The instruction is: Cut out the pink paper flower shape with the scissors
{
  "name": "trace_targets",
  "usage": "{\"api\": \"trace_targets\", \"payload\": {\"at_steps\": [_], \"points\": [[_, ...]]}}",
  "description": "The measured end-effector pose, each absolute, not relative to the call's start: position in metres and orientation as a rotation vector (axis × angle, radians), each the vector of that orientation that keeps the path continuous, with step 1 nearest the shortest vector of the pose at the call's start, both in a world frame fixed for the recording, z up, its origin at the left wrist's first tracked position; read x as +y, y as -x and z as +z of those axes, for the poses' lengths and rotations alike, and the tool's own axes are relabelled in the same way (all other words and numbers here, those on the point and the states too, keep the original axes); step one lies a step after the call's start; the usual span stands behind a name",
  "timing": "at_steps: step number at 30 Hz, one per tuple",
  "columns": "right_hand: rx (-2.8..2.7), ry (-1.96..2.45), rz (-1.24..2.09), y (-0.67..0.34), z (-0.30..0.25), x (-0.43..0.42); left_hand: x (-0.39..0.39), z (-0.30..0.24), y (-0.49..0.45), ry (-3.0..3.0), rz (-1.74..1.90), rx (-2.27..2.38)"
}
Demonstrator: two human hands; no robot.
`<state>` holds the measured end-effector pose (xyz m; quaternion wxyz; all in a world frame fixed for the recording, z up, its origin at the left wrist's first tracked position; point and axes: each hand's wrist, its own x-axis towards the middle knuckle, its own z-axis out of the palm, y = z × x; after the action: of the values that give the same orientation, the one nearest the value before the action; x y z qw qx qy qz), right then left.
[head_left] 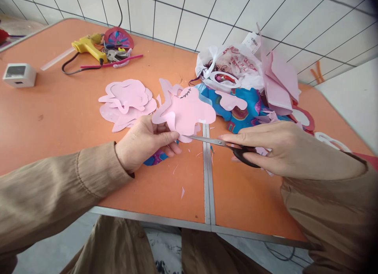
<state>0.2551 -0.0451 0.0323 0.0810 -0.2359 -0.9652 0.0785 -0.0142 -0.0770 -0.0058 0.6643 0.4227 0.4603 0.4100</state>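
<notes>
My left hand (150,142) pinches a pink paper cutout (189,110) by its lower left edge, above the table. The cutout has a wavy outline and a dark leafy line drawn near its top. In my right hand (271,148) is a pair of scissors (217,141) with dark handles, the blades pointing left. Their tips meet the cutout's lower edge, close to my left thumb; how far the blades are apart I cannot tell. Behind my left hand lies a stack of pink paper shapes (128,96). Part of a blue patterned piece (156,159) shows under that hand.
On the orange table (73,136) a yellow glue gun (88,45) lies by some keys (113,54) and a white box (20,75). At the back right are a white plastic bag (233,61), blue patterned material (245,104) and folded pink sheets (280,81). Small paper scraps (182,192) lie about.
</notes>
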Motion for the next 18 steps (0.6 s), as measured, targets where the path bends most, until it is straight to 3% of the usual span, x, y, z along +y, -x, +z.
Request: {"api": "trace_targets", "payload": {"at_steps": [18], "points": [[-2.868, 0.724, 0.269, -0.2566, 0.0302, -0.0463, -0.0762, -0.0056, 0.0144, -0.919, 0.898, 1.059]]}}
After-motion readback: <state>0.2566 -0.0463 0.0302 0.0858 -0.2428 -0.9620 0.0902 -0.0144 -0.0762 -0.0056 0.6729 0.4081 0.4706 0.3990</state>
